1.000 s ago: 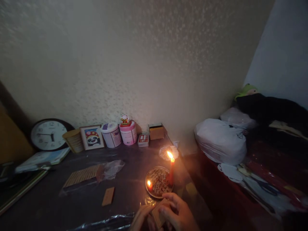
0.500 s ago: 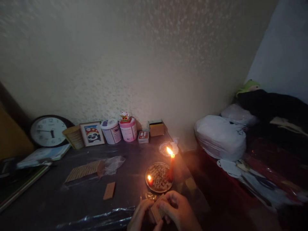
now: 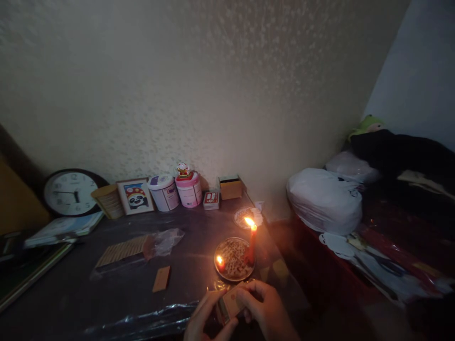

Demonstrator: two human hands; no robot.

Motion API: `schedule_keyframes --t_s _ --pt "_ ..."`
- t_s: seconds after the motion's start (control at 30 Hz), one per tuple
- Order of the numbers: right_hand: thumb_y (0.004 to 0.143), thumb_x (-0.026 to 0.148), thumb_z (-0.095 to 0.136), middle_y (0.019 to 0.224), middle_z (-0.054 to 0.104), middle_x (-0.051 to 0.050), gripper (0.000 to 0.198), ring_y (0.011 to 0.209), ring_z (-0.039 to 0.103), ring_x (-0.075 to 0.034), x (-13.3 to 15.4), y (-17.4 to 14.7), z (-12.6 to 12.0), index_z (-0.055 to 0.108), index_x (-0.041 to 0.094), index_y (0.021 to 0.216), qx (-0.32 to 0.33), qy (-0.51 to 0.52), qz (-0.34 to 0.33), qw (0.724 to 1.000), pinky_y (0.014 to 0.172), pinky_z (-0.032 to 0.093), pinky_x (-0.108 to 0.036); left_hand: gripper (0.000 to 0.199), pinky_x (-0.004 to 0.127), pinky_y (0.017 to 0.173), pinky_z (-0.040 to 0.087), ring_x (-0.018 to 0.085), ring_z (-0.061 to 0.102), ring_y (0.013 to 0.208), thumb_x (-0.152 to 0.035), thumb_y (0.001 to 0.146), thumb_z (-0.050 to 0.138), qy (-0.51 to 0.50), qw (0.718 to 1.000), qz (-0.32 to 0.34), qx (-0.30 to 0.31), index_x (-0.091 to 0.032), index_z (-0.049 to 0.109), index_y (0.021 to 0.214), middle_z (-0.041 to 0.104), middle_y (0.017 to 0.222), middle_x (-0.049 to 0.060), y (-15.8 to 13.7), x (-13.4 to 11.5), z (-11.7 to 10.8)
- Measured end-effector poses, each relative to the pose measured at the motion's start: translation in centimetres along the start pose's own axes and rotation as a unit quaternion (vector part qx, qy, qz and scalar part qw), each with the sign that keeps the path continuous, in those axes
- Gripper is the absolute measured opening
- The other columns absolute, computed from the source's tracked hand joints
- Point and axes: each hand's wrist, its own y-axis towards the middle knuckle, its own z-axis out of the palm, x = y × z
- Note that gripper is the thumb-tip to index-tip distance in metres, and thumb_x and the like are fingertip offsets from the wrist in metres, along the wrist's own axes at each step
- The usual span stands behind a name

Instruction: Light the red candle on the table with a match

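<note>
Head camera view, a dim room lit mostly by candlelight. At the bottom centre, my left hand [image 3: 204, 318] and my right hand [image 3: 265, 308] meet over a small brown box [image 3: 230, 303], which looks like a matchbox. My left hand cups it from below with fingers curled, and my right hand closes on its upper edge from the 3 o'clock side. Both hands are gripping the box, and it is held just above the dark table [image 3: 71, 293], tilted, with one dark end facing me.

At 12 o'clock from the box, near it, sits a round plate [image 3: 233, 273]. A tall red candle [image 3: 251, 244] stands lit at the plate's 3 o'clock edge, and a short candle stub [image 3: 220, 263] burns at its 9 o'clock edge. Beyond the plate, at 12 o'clock, is a small glass dish [image 3: 243, 217].

At 9 o'clock from the box, well apart, a small brown card [image 3: 161, 279] lies flat. Past it lies a plastic-wrapped bundle [image 3: 124, 252]. Along the wall stand a clock [image 3: 67, 193], a panda picture [image 3: 135, 196], two tubs [image 3: 176, 192] and a cardboard box [image 3: 231, 187]. To the right lies a white plastic bag [image 3: 323, 201].

I judge I am working the box open or shut between my hands. The next move calls for a steady pinch and care to keep my fingers away from the flames close ahead.
</note>
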Motion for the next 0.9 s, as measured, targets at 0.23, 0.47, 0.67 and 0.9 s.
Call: schedule_keyframes --t_s 0.23,0.47,0.67,0.9 --pt "0.073 0.032 0.064 0.046 0.05 0.011 0.034 0.04 0.043 -0.008 -1.5 0.4 0.4 0.049 0.015 0.098 0.01 0.101 -0.009 0.995 0.043 0.035 -0.02 0.051 0.037 0.082 0.054 0.027 0.069 0.093 -0.049 0.065 0.075 -0.163 0.974 -0.159 -0.001 -0.021 0.066 0.107 0.076 0.1 0.011 0.0 -0.2 0.2" --pt "0.08 0.04 0.056 0.06 0.062 0.0 0.029 0.046 0.055 -0.012 -1.2 0.1 0.4 0.057 0.012 0.089 0.045 0.026 0.016 0.999 0.045 0.042 -0.023 0.047 0.036 0.081 0.052 0.025 0.069 0.086 -0.042 0.066 0.078 -0.236 0.949 -0.206 0.033 -0.019 0.066 0.105 0.074 0.099 0.011 0.5 -0.5 0.1" --pt "0.085 0.023 0.054 0.106 0.06 -0.009 0.014 0.099 0.061 -0.022 0.8 -1.2 -0.3 0.068 0.019 0.084 0.007 -0.167 -0.19 0.967 0.084 0.049 -0.028 0.037 0.03 0.073 0.05 0.019 0.067 0.077 -0.032 0.066 0.08 -0.318 0.92 -0.207 0.095 -0.023 0.069 0.1 0.075 0.087 0.005 0.5 -0.9 0.6" --pt "0.088 0.018 0.052 0.105 0.058 -0.009 0.026 0.097 0.062 -0.02 1.0 -1.4 -0.3 0.072 0.016 0.071 0.123 -0.145 -0.167 0.967 0.084 0.049 -0.027 0.042 0.032 0.074 0.051 0.021 0.068 0.081 -0.026 0.071 0.077 -0.334 0.9 -0.202 0.196 -0.027 0.067 0.111 0.075 0.088 0.004 0.4 -0.9 0.4"
